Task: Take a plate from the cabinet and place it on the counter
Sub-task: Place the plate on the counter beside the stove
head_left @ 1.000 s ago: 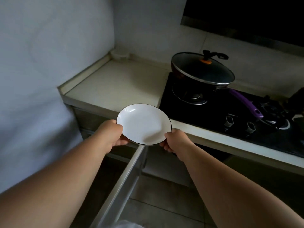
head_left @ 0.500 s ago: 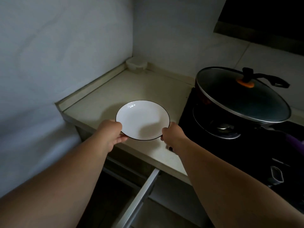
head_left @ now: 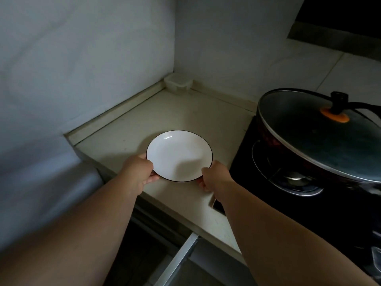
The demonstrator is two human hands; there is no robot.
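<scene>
A white plate (head_left: 179,154) with a thin black rim is over the beige counter (head_left: 175,112), near its front edge. My left hand (head_left: 139,170) grips the plate's left rim and my right hand (head_left: 213,176) grips its lower right rim. I cannot tell whether the plate rests on the counter or hovers just above it. Below the counter's front edge, an open cabinet drawer (head_left: 177,259) juts out; its inside is dark.
A black gas hob (head_left: 257,199) lies right of the plate, with a lidded dark pan (head_left: 317,137) on its burner. A small clear plastic container (head_left: 178,83) sits in the counter's back corner. Walls close off the left and back.
Both hands have carried the plate forward, from in front of the counter's edge to over the counter. The view has moved closer and to the left.
</scene>
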